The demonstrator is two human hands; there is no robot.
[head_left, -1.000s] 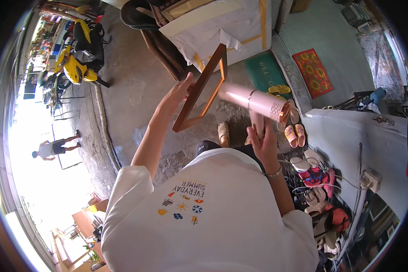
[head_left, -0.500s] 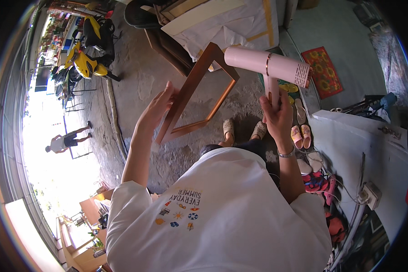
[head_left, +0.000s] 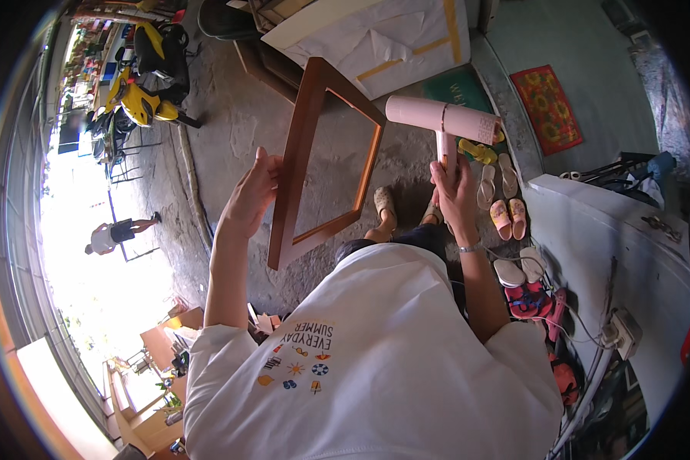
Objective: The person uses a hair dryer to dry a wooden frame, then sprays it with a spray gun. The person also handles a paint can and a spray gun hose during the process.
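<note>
My left hand (head_left: 251, 193) grips a brown wooden picture frame (head_left: 297, 146) by its left side; some fingers are hidden behind the wood. The frame is a bare rectangle, held tilted in the air, and the floor shows through its opening. My right hand (head_left: 458, 201) is wrapped round the handle of a pink hair dryer (head_left: 437, 116). Its plain end points left at the frame's far right corner, a small gap away, and its vented end points right. A pale cord hangs near my right wrist.
Slippers and sandals (head_left: 508, 219) line the floor on the right beside a low white wall (head_left: 590, 230) with a socket box (head_left: 627, 333). A wrapped white panel (head_left: 376, 46) leans at the far side. A yellow motorcycle (head_left: 142, 103) and a person (head_left: 115, 234) are at the left.
The frame has swung so its opening shows wider, and its near end has come closer to me. My right hand has brought the hair dryer slightly left.
</note>
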